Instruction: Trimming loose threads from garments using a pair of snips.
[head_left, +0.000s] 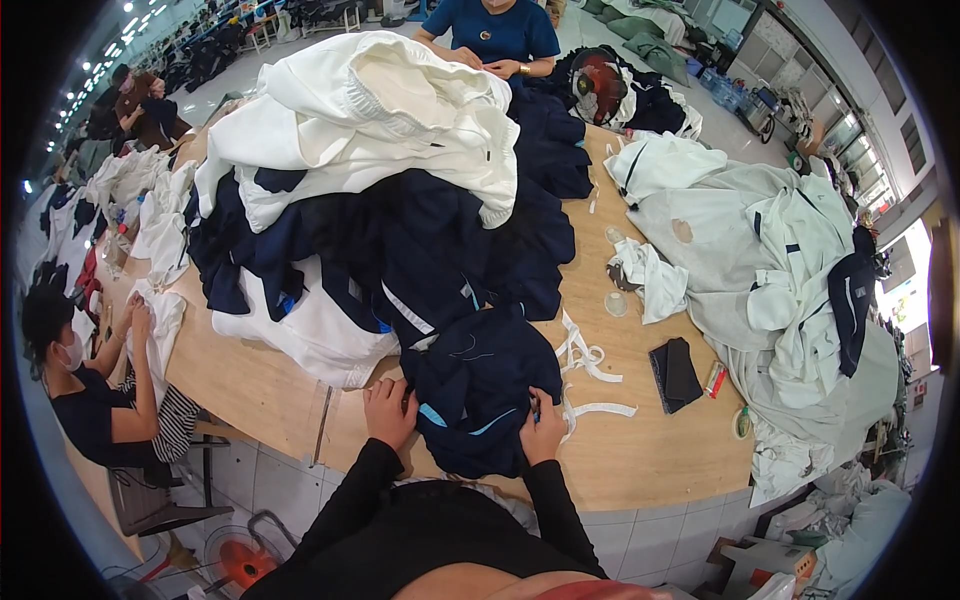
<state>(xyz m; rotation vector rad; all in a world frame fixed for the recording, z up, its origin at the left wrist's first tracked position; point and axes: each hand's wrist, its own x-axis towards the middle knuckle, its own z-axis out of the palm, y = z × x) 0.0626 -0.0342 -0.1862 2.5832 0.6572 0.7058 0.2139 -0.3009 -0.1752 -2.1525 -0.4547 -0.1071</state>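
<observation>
A navy garment (pixel 482 388) with light blue trim lies bunched on the wooden table (pixel 650 450) right in front of me. My left hand (pixel 388 408) rests on the garment's left edge, fingers curled into the cloth. My right hand (pixel 545 430) grips its right edge and seems to pinch a small tool, too small to make out. Behind the garment rises a big heap of navy clothes (pixel 440 240) topped by white garments (pixel 370 120).
White fabric strips (pixel 590 365) lie right of the garment, then a black pouch (pixel 676 372) and a small red object (pixel 715 379). A grey and white clothes pile (pixel 770 260) fills the right side. One person sits at the left (pixel 85 400), another across the table (pixel 492 35).
</observation>
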